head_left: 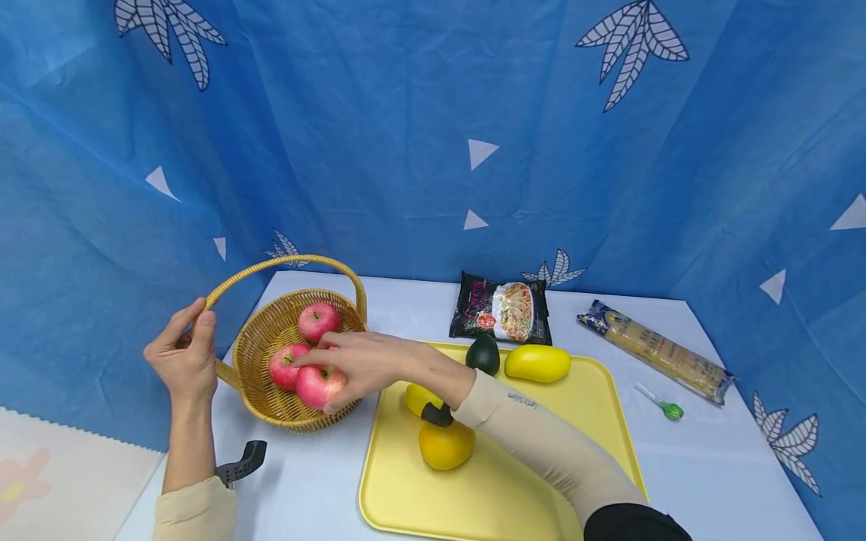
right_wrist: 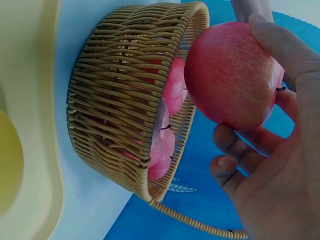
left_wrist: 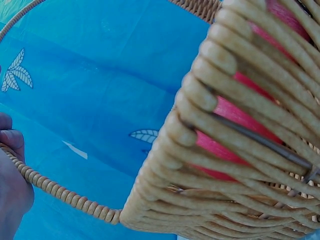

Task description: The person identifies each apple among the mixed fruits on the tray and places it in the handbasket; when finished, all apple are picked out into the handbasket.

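At the left, my left hand (head_left: 184, 356) pinches the arched handle (head_left: 287, 261) of a round wicker basket (head_left: 253, 394). The left wrist view shows the basket's woven side (left_wrist: 240, 165) close up, with red fruit showing through the gaps. My right hand (head_left: 370, 362) reaches over the basket's near right rim and grips a red apple (right_wrist: 232, 75) between thumb and fingers. In the right wrist view this apple stands just outside the basket's mouth. Inside the basket lie more apples, one at the back (head_left: 319, 322) and one at the left (head_left: 289, 366).
A yellow tray (head_left: 406, 503) holds an orange-yellow fruit (head_left: 446, 446), a yellow mango (head_left: 537, 364), a dark green avocado (head_left: 483, 355) and another yellow fruit (head_left: 421, 400) partly behind my right forearm. Beyond are a black noodle packet (head_left: 501, 309), a pasta pack (head_left: 656, 352) and a green lollipop (head_left: 671, 410).
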A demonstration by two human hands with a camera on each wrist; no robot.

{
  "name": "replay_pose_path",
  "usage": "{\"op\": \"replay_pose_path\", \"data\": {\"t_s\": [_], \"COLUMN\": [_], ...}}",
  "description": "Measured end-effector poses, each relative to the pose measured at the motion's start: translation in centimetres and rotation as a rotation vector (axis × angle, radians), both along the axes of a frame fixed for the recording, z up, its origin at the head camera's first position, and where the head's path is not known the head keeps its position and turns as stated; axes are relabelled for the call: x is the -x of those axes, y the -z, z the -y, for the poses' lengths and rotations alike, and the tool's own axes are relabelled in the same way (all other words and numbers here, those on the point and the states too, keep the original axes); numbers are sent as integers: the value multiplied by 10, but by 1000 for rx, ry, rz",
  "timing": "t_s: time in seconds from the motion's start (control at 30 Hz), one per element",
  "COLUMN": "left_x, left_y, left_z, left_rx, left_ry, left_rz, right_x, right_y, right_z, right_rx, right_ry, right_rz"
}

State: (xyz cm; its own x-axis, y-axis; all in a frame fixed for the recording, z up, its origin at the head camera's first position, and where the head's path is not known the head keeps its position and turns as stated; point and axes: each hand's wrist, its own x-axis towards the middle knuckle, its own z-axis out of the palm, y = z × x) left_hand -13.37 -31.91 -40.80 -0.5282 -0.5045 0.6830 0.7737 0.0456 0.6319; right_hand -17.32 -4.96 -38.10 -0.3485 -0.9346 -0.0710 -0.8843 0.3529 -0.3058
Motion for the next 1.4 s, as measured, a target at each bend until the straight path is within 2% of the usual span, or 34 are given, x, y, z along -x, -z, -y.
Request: {"op": "replay_pose_path", "data": {"t_s": [0.33, 0.97, 1.4], "left_x": [-3, -3, -2], "left_y": [-4, -2, -1], "left_z": [-4, -4, -3], "left_rx": [13, -1, 4], "left_ry": [-9, 3, 5], "left_rz": [1, -14, -30], "right_x": [0, 0, 0], "right_y": [4, 14, 24], "right_z": [11, 32, 39], "right_rx": [-47, -95, -133], "right_ry": [19, 8, 22], "right_rz": [40, -5, 6]}}
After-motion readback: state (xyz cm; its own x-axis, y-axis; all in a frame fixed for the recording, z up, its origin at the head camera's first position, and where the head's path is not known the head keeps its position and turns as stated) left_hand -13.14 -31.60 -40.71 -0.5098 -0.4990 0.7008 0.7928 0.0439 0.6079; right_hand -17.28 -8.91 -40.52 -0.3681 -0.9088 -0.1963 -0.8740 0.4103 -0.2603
